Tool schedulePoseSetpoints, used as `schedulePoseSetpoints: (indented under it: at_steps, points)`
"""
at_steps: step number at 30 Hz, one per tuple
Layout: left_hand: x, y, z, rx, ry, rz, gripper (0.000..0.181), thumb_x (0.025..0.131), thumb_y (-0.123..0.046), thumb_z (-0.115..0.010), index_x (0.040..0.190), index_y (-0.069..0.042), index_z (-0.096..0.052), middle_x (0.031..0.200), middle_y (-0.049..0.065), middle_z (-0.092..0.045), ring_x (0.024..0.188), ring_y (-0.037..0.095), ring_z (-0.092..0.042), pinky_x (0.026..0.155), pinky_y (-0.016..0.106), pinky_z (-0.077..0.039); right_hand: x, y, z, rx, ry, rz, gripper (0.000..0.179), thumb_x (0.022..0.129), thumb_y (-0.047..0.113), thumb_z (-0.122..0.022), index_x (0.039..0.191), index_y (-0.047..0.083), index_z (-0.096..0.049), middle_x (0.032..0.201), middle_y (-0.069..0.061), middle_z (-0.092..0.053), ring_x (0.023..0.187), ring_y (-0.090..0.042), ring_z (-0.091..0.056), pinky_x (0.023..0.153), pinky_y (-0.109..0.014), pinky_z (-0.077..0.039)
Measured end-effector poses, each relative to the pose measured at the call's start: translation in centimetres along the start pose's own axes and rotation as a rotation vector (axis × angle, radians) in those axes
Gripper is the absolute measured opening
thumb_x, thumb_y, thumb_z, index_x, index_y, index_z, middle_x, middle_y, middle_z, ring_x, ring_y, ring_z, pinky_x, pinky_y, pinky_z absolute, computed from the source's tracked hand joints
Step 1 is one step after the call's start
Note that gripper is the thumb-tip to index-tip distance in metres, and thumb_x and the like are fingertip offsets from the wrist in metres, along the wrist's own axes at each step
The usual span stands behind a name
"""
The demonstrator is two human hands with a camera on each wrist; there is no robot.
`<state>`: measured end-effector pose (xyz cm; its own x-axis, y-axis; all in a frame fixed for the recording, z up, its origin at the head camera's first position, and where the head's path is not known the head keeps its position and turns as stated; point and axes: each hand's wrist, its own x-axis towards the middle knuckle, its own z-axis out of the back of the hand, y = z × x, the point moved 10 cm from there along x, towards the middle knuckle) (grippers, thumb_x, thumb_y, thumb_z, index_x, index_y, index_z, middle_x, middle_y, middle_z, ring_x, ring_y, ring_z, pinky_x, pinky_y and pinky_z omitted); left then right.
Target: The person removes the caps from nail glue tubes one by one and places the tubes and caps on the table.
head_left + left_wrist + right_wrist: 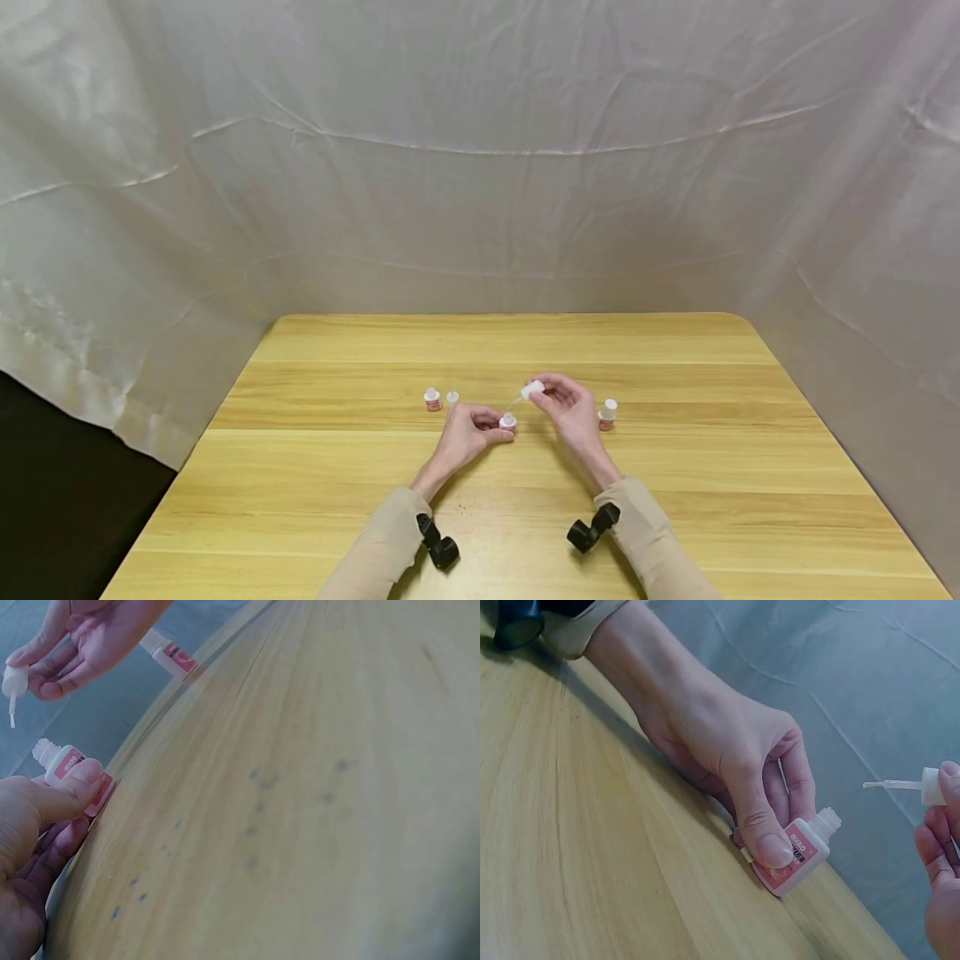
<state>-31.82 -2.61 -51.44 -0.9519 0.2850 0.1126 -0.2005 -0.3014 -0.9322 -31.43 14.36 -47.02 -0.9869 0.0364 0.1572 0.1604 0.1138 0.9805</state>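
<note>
At the table [697,467], we find the bottle [801,862] upright in the left hand [461,435], its bare neck [826,823] pinched by nothing. Above and to its right, the right hand [572,415] holds the cap [532,389], whose brush [894,784] slants down and left toward that neck, near but apart. We see both grips narrow: left thumb and fingers pinch the bottle's body, right ones the cap.

A held bottle [508,425] stands on the bench [735,433] in the left fingers [771,849]; above and right of it, a brush cap [532,389] in the right fingers [931,844]; farther right, a second bottle [607,415]; left, a loose cap [452,398], then a third bottle [432,401].
</note>
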Motion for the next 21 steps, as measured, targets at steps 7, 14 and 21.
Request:
schedulePoseSetpoints:
  at_steps: [7,14,21]
  points:
    - [0.0,-0.2,0.0,0.008,-0.002,-0.012,0.023,0.075,-0.008,-0.087,0.095,-0.001,-0.078,0.091,0.017,-0.078,0.077,0.021,-0.076,0.068,0.017,-0.059,0.1,-1.0,0.7,0.121,-0.055,-0.060,0.032,0.086,-0.015,-0.067,0.117,-0.014,-0.059,0.093,0.010,-0.075,0.088,-0.005,-0.069,0.082,-0.017,-0.059]
    - [0.0,-0.3,0.1,0.012,-0.010,-0.022,0.023,0.075,-0.007,-0.087,0.095,-0.001,-0.078,0.091,0.017,-0.078,0.077,0.022,-0.076,0.067,0.016,-0.059,0.0,-1.3,0.9,0.173,-0.053,-0.074,0.030,0.088,-0.013,-0.065,0.117,-0.010,-0.059,0.093,0.007,-0.073,0.084,-0.007,-0.069,0.082,-0.019,-0.059]
    - [0.0,-0.1,0.0,0.018,-0.009,-0.012,0.024,0.075,-0.007,-0.087,0.096,-0.002,-0.078,0.092,0.015,-0.079,0.076,0.014,-0.075,0.069,0.018,-0.059,-0.1,-1.9,0.9,0.194,-0.015,-0.106,0.030,0.090,-0.008,-0.066,0.120,-0.011,-0.062,0.102,0.003,-0.073,0.087,-0.008,-0.071,0.086,-0.022,-0.060]
